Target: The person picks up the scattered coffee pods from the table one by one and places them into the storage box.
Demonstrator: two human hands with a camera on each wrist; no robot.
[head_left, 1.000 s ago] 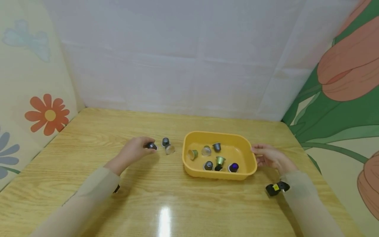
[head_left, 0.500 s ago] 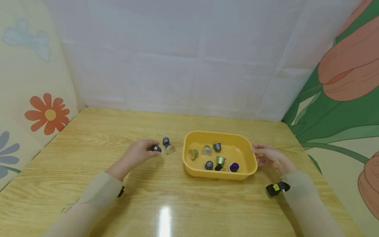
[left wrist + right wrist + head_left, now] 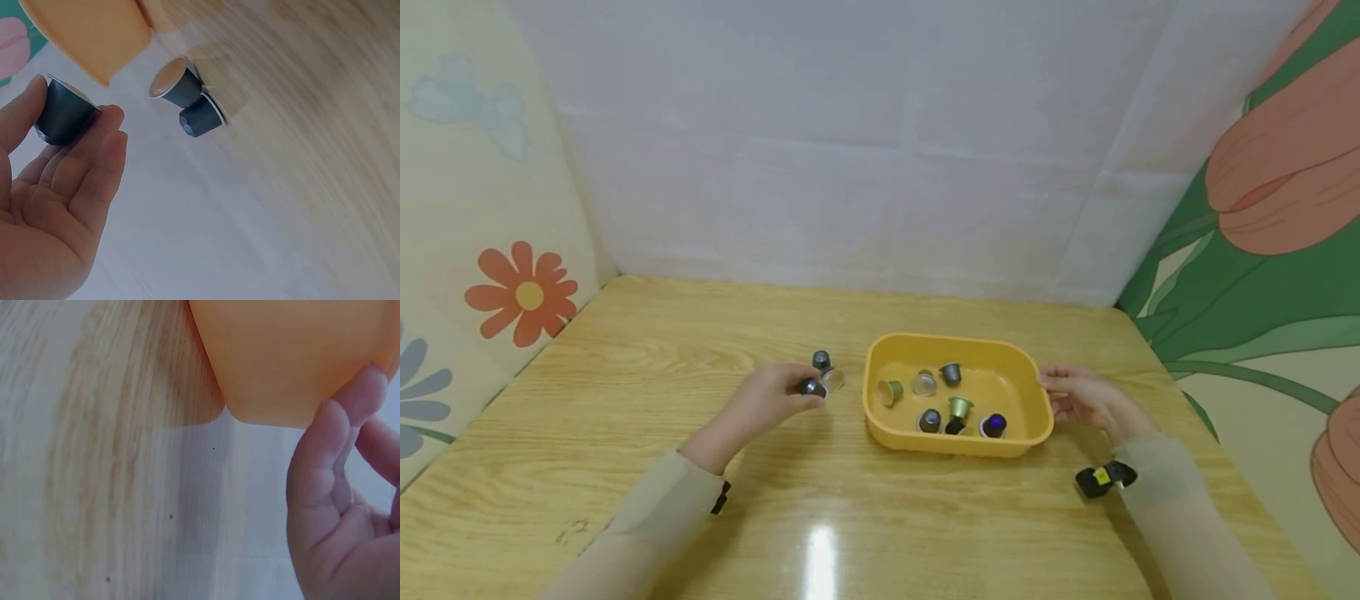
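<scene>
My left hand (image 3: 758,410) pinches a dark coffee capsule (image 3: 65,117) between thumb and fingers, just above the table. Two more capsules lie touching each other beyond it: one dark capsule (image 3: 822,360) and one with its pale lid (image 3: 833,381) facing me. To their right stands a yellow plastic basket (image 3: 955,444). Several capsules lie inside, among them a green capsule (image 3: 959,407), a purple-topped capsule (image 3: 994,425) and a grey capsule (image 3: 951,374). At the basket's right end my right hand (image 3: 1086,398) holds the wall, thumb by the rim and fingers against the outside.
The wooden table (image 3: 880,517) carries all of this. A white cloth (image 3: 880,167) hangs behind its far edge. Panels printed with flowers stand at the left and right sides. Each wrist wears a black camera strap (image 3: 1093,481).
My left hand has moved right and slightly nearer to me with the dark capsule, towards the two loose capsules. The right hand and the basket stay where they were.
</scene>
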